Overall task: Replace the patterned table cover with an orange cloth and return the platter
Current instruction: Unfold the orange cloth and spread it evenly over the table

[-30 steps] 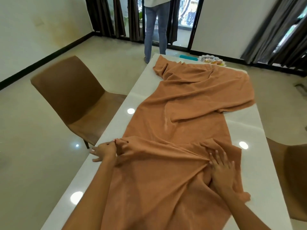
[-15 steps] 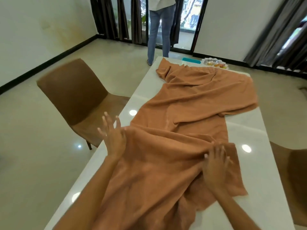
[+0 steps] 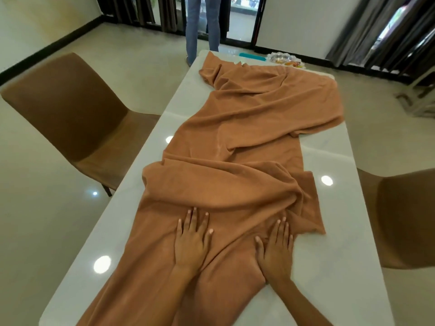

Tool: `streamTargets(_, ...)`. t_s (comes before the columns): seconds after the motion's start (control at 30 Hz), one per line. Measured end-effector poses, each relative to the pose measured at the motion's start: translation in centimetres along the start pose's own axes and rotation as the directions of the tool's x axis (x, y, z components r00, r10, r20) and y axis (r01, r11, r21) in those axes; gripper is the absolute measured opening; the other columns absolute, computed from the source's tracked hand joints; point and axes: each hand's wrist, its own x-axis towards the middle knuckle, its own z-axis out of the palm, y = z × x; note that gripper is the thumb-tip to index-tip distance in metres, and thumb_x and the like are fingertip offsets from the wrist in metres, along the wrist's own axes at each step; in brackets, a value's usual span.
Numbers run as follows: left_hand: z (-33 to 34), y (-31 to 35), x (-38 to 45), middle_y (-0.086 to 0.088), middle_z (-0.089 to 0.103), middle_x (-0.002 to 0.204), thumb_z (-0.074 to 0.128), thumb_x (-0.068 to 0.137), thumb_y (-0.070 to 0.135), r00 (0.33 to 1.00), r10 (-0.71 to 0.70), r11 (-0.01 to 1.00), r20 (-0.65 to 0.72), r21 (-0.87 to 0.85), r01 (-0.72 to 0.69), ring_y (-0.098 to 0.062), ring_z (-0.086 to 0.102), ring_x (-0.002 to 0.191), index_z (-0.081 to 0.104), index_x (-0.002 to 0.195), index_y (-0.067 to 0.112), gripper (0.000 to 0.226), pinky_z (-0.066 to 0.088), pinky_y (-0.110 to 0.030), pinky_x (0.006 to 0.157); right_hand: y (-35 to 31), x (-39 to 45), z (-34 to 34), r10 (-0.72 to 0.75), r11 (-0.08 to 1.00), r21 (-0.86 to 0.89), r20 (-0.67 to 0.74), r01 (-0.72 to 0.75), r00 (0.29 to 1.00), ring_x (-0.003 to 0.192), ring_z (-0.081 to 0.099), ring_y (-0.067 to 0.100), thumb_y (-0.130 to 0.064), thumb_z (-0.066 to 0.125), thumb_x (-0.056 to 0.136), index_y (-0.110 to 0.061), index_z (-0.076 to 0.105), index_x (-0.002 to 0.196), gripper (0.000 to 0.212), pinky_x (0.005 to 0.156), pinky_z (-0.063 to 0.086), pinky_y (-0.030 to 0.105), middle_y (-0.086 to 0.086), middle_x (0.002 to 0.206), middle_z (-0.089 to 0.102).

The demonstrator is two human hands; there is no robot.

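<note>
An orange cloth lies rumpled along the white table, bunched in folds and leaving both long sides bare. My left hand lies flat on the cloth near the front, fingers straight. My right hand presses flat on the cloth beside it, fingers straight. A glass platter with food stands at the table's far end, partly hidden behind the cloth. No patterned cover is in view.
A brown chair stands left of the table and another brown chair on the right. A person in jeans stands beyond the far end by the glass doors. A teal object lies next to the platter.
My left hand let go of the cloth's left edge and came down flat near the middle. The right hand stayed flat on the cloth. The fold has been pushed farther up the table.
</note>
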Motion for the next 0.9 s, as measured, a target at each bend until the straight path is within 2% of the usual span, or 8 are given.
streamTargets(0.17, 0.3, 0.1, 2.5, -0.016, 0.054, 0.134, 0.029, 0.092, 0.039, 0.999, -0.021, 1.000, -0.037, -0.004, 0.021, -0.033, 0.051, 0.125, 0.060, 0.127, 0.020, 0.050, 0.040, -0.051, 0.100, 2.0, 3.2, -1.5, -0.089, 0.991, -0.102, 0.030, 0.092, 0.996, 0.142, 0.018, 0.028, -0.061, 0.011, 0.095, -0.004, 0.017, 0.148, 0.078, 0.112, 0.021, 0.056, 0.014, 0.155, 0.017)
streamTargets(0.3, -0.7, 0.8, 0.4, -0.014, 0.043, 0.144, 0.007, 0.099, 0.048, 0.996, -0.012, 0.997, -0.091, -0.080, 0.004, -0.029, 0.036, 0.137, 0.043, 0.141, 0.016, 0.064, 0.021, -0.045, 0.113, -0.1, -1.9, -1.9, -0.170, 0.984, -0.053, 0.008, 0.170, 0.985, 0.143, 0.015, 0.025, -0.061, 0.014, 0.096, -0.009, 0.022, 0.148, 0.074, 0.112, 0.013, 0.046, 0.012, 0.157, 0.017)
streamTargets(0.4, -0.9, 2.3, -3.9, -0.008, 0.028, 0.153, 0.024, 0.099, 0.041, 0.978, 0.060, 0.995, -0.201, -0.071, -0.076, -0.022, 0.023, 0.143, 0.033, 0.146, 0.018, 0.054, 0.010, -0.038, 0.115, 0.0, -6.4, -1.2, -0.318, 0.946, -0.053, 0.050, 0.320, 0.947, 0.140, 0.026, 0.023, -0.057, 0.022, 0.097, -0.016, 0.056, 0.125, 0.061, 0.109, 0.017, 0.040, 0.006, 0.152, 0.031)
streamTargets(0.5, -0.1, 4.2, -8.7, -0.006, 0.025, 0.155, 0.029, 0.098, 0.043, 0.961, 0.145, 0.986, -0.236, -0.049, -0.161, -0.020, 0.020, 0.143, 0.036, 0.145, 0.019, 0.054, 0.014, -0.041, 0.115, 0.4, -6.1, -1.2, -0.347, 0.936, 0.046, -0.050, 0.349, 0.936, 0.136, 0.035, 0.023, -0.049, 0.032, 0.097, -0.018, 0.066, 0.094, 0.046, 0.107, 0.027, 0.045, 0.000, 0.146, 0.038)
streamTargets(0.6, 2.0, 5.8, -12.3, -0.009, 0.030, 0.153, 0.033, 0.094, 0.057, 0.972, 0.212, 0.977, -0.098, 0.028, -0.210, -0.022, 0.022, 0.143, 0.039, 0.144, 0.017, 0.065, 0.014, -0.042, 0.114, -0.5, -4.7, -2.5, -0.380, 0.913, 0.125, -0.090, 0.389, 0.921, 0.136, 0.034, 0.020, -0.044, 0.039, 0.095, -0.017, 0.064, 0.119, 0.043, 0.110, 0.027, 0.044, 0.003, 0.142, 0.048)
streamTargets(0.67, 3.8, 6.1, -13.5, -0.012, 0.029, 0.153, 0.033, 0.091, 0.064, 0.979, 0.203, 0.975, 0.000, 0.097, -0.202, -0.023, 0.022, 0.142, 0.038, 0.144, 0.013, 0.074, 0.012, -0.041, 0.115, -0.8, -4.3, -3.4, -0.408, 0.895, 0.162, -0.081, 0.416, 0.910, 0.135, 0.035, 0.019, -0.046, 0.040, 0.094, -0.016, 0.063, 0.121, 0.047, 0.110, 0.029, 0.044, 0.004, 0.138, 0.052)
streamTargets(0.8, 4.6, 6.1, -13.7, -0.006, 0.009, 0.159, 0.040, 0.088, 0.035, 0.977, 0.203, 0.976, -0.061, 0.088, -0.197, -0.018, 0.006, 0.146, 0.032, 0.143, 0.016, 0.059, 0.009, -0.040, 0.116, 0.5, -4.2, -4.3, -0.487, 0.839, 0.243, -0.062, 0.486, 0.871, 0.134, 0.036, 0.018, -0.043, 0.045, 0.093, -0.016, 0.066, 0.112, 0.039, 0.106, 0.037, 0.047, 0.005, 0.138, 0.052)
streamTargets(0.9, 2.9, 6.0, -13.1, -0.005, 0.041, 0.147, 0.023, 0.102, 0.035, 0.989, 0.134, 0.983, -0.061, -0.115, -0.141, -0.011, 0.024, 0.141, 0.027, 0.144, 0.019, 0.046, 0.019, -0.032, 0.112, 1.8, -4.8, -5.5, -0.513, 0.785, 0.324, -0.139, 0.528, 0.847, 0.135, 0.037, 0.019, -0.038, 0.047, 0.095, -0.014, 0.061, 0.118, 0.036, 0.106, 0.038, 0.044, 0.005, 0.142, 0.047)
